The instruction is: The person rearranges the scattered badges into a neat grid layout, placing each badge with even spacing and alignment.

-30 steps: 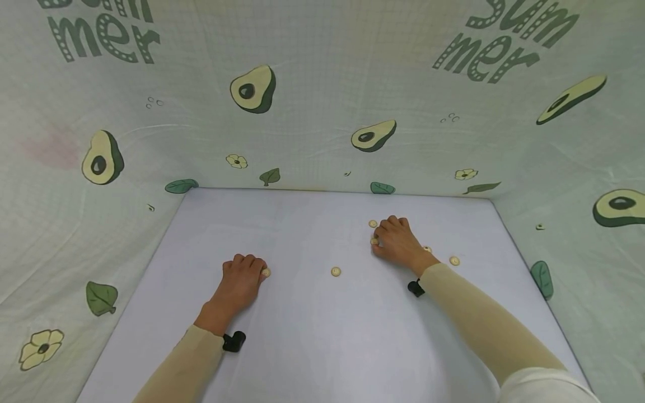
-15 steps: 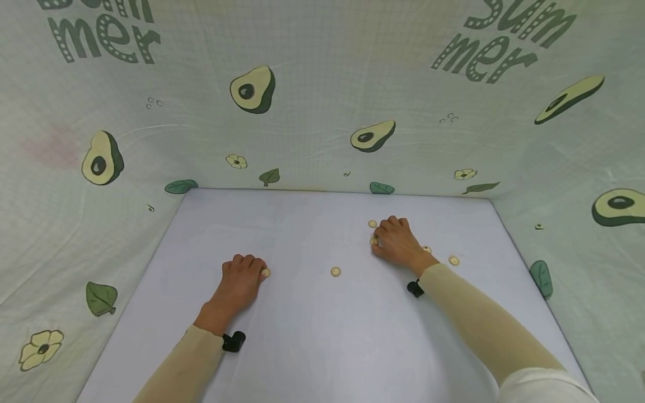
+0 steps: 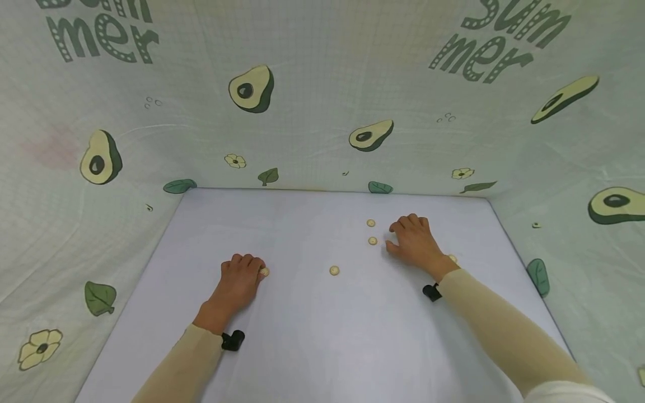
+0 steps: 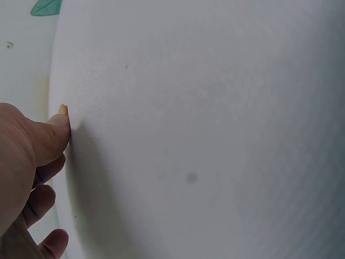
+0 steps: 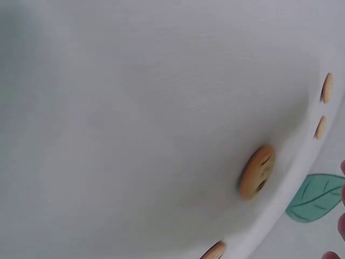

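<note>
My left hand (image 3: 241, 281) pinches a round, pale wooden button (image 3: 264, 272) between thumb and fingers at the left of the table. In the left wrist view only a thin edge of that button (image 4: 63, 109) shows above the thumb. My right hand (image 3: 415, 244) holds nothing; its thumb and fingers are spread apart. Just left of its fingertips lies one button (image 3: 373, 240), with a second button (image 3: 371, 223) behind it. A large-looking button (image 5: 257, 172) lies flat in the right wrist view, where a few fingertips (image 5: 342, 226) show at the edge.
Between the hands a lone button (image 3: 335, 270) lies on the white tabletop (image 3: 312, 336). My right wrist partly covers another button (image 3: 452, 258). A cloth (image 3: 312, 112) printed with avocados and leaves hangs around the back and sides.
My right hand has let go of the button at its fingertips and moved right, its fingers parting. That button stays on the table. The left hand keeps its pinch in place.
</note>
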Available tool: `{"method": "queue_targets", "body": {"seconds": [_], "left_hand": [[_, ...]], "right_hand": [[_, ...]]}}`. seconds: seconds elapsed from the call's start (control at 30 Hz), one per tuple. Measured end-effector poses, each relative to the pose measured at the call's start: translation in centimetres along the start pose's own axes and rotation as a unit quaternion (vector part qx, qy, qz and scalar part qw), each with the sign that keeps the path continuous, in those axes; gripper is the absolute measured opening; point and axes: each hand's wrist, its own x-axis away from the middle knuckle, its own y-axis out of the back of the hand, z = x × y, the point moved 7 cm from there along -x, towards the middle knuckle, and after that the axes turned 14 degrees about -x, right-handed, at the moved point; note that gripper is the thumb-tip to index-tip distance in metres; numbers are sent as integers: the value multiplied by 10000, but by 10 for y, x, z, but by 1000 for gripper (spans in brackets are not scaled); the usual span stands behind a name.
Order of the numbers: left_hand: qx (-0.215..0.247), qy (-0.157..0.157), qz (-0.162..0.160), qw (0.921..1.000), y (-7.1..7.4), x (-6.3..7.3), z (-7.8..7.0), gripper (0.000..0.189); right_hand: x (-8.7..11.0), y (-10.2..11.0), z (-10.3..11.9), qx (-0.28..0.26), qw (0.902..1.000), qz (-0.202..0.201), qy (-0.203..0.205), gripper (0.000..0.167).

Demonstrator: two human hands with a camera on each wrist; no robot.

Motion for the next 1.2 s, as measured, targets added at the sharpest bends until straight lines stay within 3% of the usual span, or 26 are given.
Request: {"method": "queue_targets", "body": {"seconds": [0.33, 0.53, 0.97, 1.2], "left_hand": [[-12, -19, -13, 10000, 1, 1, 0, 16], [-50, -7, 8, 10000, -1, 0, 2, 15], [14, 56, 122, 9999, -2, 0, 0, 15], [14, 29, -5, 10000, -2, 0, 0, 16]], "right_hand": [[45, 19, -23, 256, 9989, -341, 206, 36], [63, 15, -24, 357, 9982, -312, 377, 34], [69, -3, -27, 268, 9990, -160, 313, 27], [66, -4, -23, 229, 9980, -122, 578, 22]]}}
